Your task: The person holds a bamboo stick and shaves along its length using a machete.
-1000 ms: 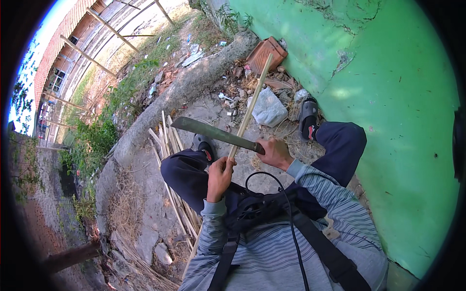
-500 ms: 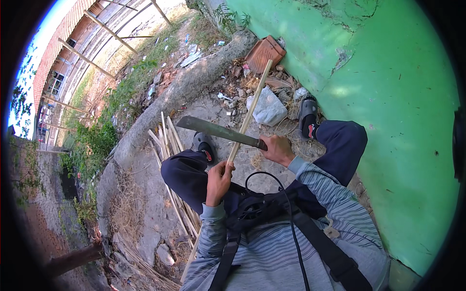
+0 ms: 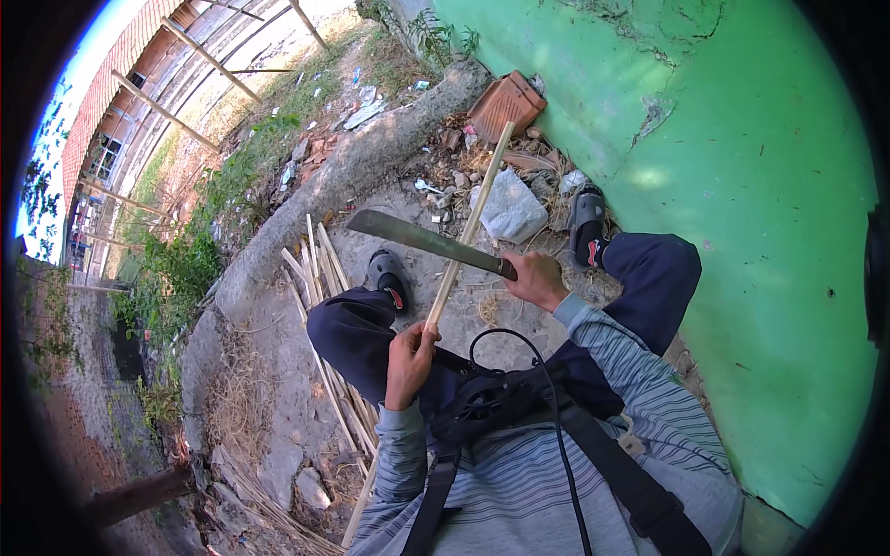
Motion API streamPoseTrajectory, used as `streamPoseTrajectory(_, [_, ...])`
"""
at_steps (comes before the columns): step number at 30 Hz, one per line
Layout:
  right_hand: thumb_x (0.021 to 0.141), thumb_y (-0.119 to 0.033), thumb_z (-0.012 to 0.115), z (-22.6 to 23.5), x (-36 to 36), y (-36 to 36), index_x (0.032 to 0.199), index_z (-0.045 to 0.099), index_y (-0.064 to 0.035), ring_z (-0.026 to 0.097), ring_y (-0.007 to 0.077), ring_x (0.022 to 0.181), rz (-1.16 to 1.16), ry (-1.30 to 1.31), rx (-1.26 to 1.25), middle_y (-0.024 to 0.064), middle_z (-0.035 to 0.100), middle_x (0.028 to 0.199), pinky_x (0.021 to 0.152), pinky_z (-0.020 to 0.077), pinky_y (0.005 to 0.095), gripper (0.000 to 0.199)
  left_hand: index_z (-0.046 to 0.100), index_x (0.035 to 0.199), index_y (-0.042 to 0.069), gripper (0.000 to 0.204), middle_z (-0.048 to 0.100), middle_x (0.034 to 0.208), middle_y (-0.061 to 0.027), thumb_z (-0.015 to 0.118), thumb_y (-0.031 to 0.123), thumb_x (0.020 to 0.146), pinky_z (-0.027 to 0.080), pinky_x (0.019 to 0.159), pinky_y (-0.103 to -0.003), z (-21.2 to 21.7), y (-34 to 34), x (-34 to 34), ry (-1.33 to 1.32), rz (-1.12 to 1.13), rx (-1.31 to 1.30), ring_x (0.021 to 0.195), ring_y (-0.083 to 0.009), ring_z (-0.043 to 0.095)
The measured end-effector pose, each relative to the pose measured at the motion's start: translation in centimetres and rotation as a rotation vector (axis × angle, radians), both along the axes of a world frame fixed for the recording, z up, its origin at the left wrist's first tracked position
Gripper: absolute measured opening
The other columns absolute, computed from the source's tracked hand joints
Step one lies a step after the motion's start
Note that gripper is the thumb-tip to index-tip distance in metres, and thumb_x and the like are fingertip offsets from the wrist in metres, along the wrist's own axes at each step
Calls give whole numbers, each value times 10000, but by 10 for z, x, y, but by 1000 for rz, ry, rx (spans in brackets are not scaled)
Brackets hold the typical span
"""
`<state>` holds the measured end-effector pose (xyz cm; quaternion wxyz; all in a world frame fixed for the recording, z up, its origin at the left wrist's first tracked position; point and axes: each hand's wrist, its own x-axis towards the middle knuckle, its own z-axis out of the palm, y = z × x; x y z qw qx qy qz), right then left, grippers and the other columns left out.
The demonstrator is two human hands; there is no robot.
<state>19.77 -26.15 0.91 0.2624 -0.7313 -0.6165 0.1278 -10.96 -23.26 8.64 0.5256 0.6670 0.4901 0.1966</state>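
Observation:
My left hand [image 3: 409, 364] is closed around the near end of a long pale strip, likely bamboo or wood [image 3: 481, 204]; the strip slants up and away to the right. The handle of a machete is in the closed fist of my right hand [image 3: 538, 279]. The broad dark machete blade [image 3: 422, 237] points left and lies across the strip, about midway along it. More pale strips [image 3: 322, 264] lie in a loose bundle on the ground, beside and partly under my left leg.
A green wall [image 3: 742, 232] rises close on my right. Ahead lie a whitish block [image 3: 512, 206], orange roof tiles [image 3: 507, 105] and small rubble. A low curved concrete ridge [image 3: 324, 176] runs along the left, with plants past it. My shoes flank the work.
My left hand has drawn back toward me and slightly left, pulling the strip with it. The machete has shifted a little to the right, its tip a bit higher.

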Motion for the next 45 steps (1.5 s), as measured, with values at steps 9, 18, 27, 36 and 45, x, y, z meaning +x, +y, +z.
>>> streamPoseTrajectory(9, [819,-286,715,3,-9,-4,924,713,-144,715,429,717,65,57,-3,181,701,734,670,567,557,177,672,854,-7,395,526,673,34,603,311,1076,360,575,-262,-5,-1,0,34,23,-24,635,-51,476])
streamPoseTrajectory(18, [870,-292,691,-1,26,10,922,698,-116,694,460,722,-106,142,-48,203,698,748,659,560,558,183,698,887,-40,382,575,638,-28,619,294,1054,411,565,-292,2,-11,-6,88,25,34,606,-81,531])
streamPoseTrajectory(27, [830,-292,718,-3,-15,-14,964,731,-153,723,392,726,80,73,-79,165,713,763,651,561,527,194,640,836,44,399,494,657,61,584,361,1071,313,545,-250,-15,1,4,-73,20,-152,600,-35,430])
streamPoseTrajectory(36, [825,-273,707,-5,-9,-8,958,720,-144,714,415,702,2,117,55,157,695,710,677,569,547,186,576,869,83,340,402,629,75,573,354,1075,258,480,-247,-13,1,5,-260,95,-571,524,-38,361])
streamPoseTrajectory(45, [777,-254,756,7,-7,2,999,731,-158,722,350,663,127,-88,53,123,690,692,622,565,494,243,445,841,159,325,313,591,81,460,348,1104,203,374,-256,-19,15,8,-387,33,-684,419,-51,260])
